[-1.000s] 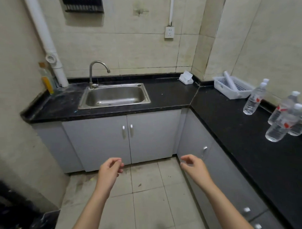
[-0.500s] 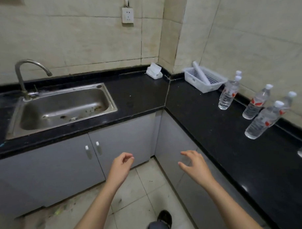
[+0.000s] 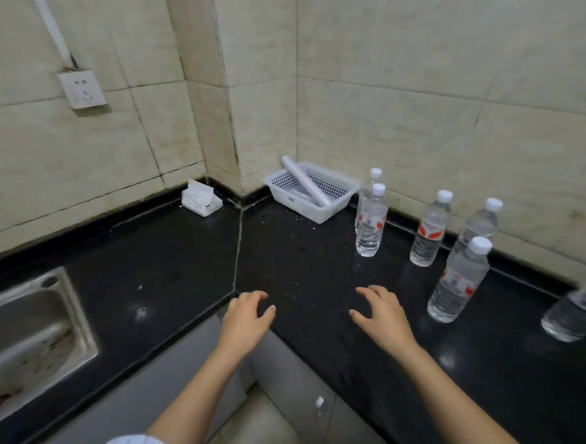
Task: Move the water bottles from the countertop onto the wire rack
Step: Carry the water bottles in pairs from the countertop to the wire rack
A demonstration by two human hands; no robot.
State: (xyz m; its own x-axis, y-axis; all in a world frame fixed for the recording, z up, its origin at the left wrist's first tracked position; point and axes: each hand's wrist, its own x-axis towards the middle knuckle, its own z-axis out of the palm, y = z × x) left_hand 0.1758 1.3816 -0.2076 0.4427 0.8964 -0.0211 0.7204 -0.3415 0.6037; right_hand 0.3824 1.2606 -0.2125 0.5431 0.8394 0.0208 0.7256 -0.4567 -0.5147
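Several clear water bottles with white caps and red labels stand on the black countertop (image 3: 303, 264) at the right. The nearest upright bottle (image 3: 458, 282) is just right of my right hand (image 3: 383, 313). Farther back stand a bottle (image 3: 370, 220) beside the basket, with another partly hidden behind it, and two more bottles (image 3: 429, 230) (image 3: 477, 225) near the wall. A blurred bottle (image 3: 574, 315) sits at the right edge. My left hand (image 3: 245, 318) hovers over the counter's corner edge. Both hands are empty with fingers spread. No wire rack is in view.
A white plastic basket (image 3: 331, 205) holding a white roll sits in the wall corner. A tissue pack (image 3: 200, 200) lies left of it. A steel sink (image 3: 33, 330) is at the far left. Grey cabinet doors (image 3: 300, 384) run below the counter. A wall socket (image 3: 82, 89) is upper left.
The view has swung right and moved closer to the counter corner. Both hands have risen from over the floor to over the countertop, toward the bottles.
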